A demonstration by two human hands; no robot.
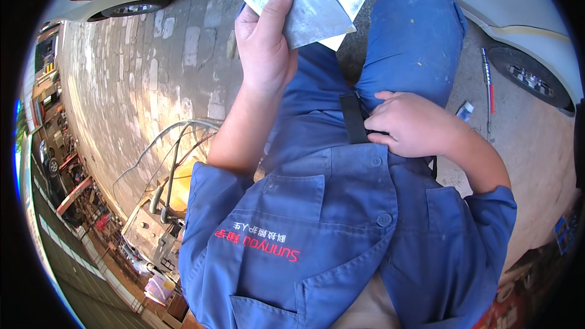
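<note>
My left hand (268, 39) is raised at the top of the view, closed on flat metal plates (311, 9). The thumb presses on the upper plate's smeared, grey-white face. Another plate shows behind it at an angle, and the top edges are cut off by the frame. My right hand (411, 123) lies at my waist, its fingers curled in beside a black strap (352, 119). Whatever those fingertips grip is hidden in the folds of my blue work clothes (359, 189).
A pale vehicle body (530, 30) with a wheel (529, 76) stands at right. A thin red-and-silver rod (489, 85) and a small tube (465, 111) lie nearby. Cables (177, 146) run beside a yellow object (181, 186) at left. Another wheel (135, 8) shows at upper left.
</note>
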